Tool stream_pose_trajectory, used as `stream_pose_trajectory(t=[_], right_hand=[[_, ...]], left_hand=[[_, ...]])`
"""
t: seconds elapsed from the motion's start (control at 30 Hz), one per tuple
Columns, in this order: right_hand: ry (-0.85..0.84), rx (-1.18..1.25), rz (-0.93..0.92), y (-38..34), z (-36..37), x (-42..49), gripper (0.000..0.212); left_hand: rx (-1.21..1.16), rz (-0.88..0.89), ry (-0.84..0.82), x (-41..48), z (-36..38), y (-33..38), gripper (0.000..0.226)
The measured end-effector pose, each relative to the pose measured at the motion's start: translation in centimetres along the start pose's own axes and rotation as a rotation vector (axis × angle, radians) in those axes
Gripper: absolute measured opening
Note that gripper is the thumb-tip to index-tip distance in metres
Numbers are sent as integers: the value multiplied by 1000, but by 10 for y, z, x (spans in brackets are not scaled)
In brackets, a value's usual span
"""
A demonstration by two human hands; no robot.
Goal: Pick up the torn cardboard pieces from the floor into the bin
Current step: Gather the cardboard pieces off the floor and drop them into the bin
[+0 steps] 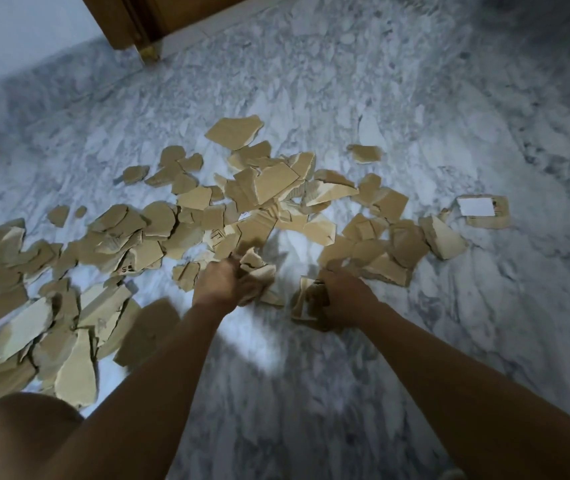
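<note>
Several torn tan cardboard pieces [269,188] lie scattered across the grey marble floor [380,98], from the far left to the middle right. My left hand [221,282] is closed around a bunch of cardboard scraps [259,268] near the middle of the spread. My right hand [342,296] grips another bunch of scraps [306,299] just to the right. Both hands are low, at floor level. A piece with a white label [480,209] lies apart at the right. No bin is in view.
A wooden door frame [131,26] stands at the top left, by a pale wall [17,32]. My bare knee [24,431] shows at the bottom left, beside a dense heap of pieces [51,334].
</note>
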State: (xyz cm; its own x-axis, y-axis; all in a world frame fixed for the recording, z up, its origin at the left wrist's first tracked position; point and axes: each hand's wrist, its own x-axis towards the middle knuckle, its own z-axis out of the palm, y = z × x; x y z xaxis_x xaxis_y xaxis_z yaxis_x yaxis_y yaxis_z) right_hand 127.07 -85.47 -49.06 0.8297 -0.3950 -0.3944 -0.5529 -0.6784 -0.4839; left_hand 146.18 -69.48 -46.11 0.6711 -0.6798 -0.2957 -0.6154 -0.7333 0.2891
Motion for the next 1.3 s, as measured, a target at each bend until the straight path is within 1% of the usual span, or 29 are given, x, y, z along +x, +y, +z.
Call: stream_pose_trajectory(t=[0.07,0.13,0.17,0.2,0.23,0.27,0.3,0.33,0.37,0.4,0.43,0.47,0.5,0.6,0.63,0.7,0.77,0.83,0.9,0.93,0.97,1.0,1.03,1.07,1.1,1.17,1.2,1.23,1.3], right_hand=[[-9,75,-12,5,-7,-3,25],[-17,112,-27,10,-22,-9,36],[-16,93,-25,13,-29,-12,42],[0,64,-33,17,-34,-15,42],[9,16,-31,22,-37,-17,38],[22,-44,-34,25,-39,-20,35],[26,-110,-29,28,-38,-23,39],[35,-155,-31,30,-35,-26,47],[47,-176,-29,32,-29,-27,54],[69,-167,-20,34,-23,-28,55],[84,-141,2,33,-20,-29,49],[101,-119,14,31,-18,-29,41],[92,-103,27,29,-18,-28,36],[9,-115,48,33,-32,-22,43],[-4,-112,53,36,-40,-18,39],[50,-89,51,44,-57,-7,31],[82,-55,71,52,-69,-1,32],[80,-55,73,56,-72,0,29],[82,-61,35,57,-69,0,29],[76,-60,17,56,-67,0,29],[82,-61,-9,56,-65,1,29],[85,-66,-8,56,-64,1,29],[87,-63,2,53,-64,1,29],[82,-62,18,48,-66,1,29],[86,-67,26,41,-68,0,28],[73,-76,35,28,-72,-1,31],[54,-84,47,21,-73,0,30],[41,-105,51,14,-75,0,26],[17,-125,59,8,-72,2,27]], left_hand=[[-62,10,-117,8,-22,6,32],[-171,70,-311,13,-31,11,21],[-85,126,-380,15,-30,15,21],[21,189,-423,11,-26,19,25],[119,257,-444,7,-19,23,26],[136,300,-460,3,-8,24,21],[178,348,-440,3,6,23,14],[177,305,-406,2,15,22,12],[152,250,-404,0,22,20,21],[107,202,-375,0,25,20,36],[109,166,-360,2,26,19,49],[118,150,-379,2,25,18,57],[113,137,-390,3,26,18,60],[96,48,-378,4,31,21,58],[87,48,-356,4,32,22,58],[65,70,-338,3,35,22,57],[53,94,-327,1,35,21,56],[16,83,-346,0,32,19,54],[-144,60,-326,1,24,15,41],[-270,21,-296,2,16,13,31],[-320,-13,-248,3,3,10,21],[-340,-35,-190,6,-9,7,18],[-312,-66,-164,8,-22,3,22],[-255,-85,-167,10,-33,-3,29],[-115,-89,-218,11,-39,-12,33],[91,-62,-399,4,-44,-19,35],[109,-48,-474,-2,-38,-22,37],[78,-46,-507,-10,-31,-21,38],[-23,-29,-473,-27,-14,-15,35]])
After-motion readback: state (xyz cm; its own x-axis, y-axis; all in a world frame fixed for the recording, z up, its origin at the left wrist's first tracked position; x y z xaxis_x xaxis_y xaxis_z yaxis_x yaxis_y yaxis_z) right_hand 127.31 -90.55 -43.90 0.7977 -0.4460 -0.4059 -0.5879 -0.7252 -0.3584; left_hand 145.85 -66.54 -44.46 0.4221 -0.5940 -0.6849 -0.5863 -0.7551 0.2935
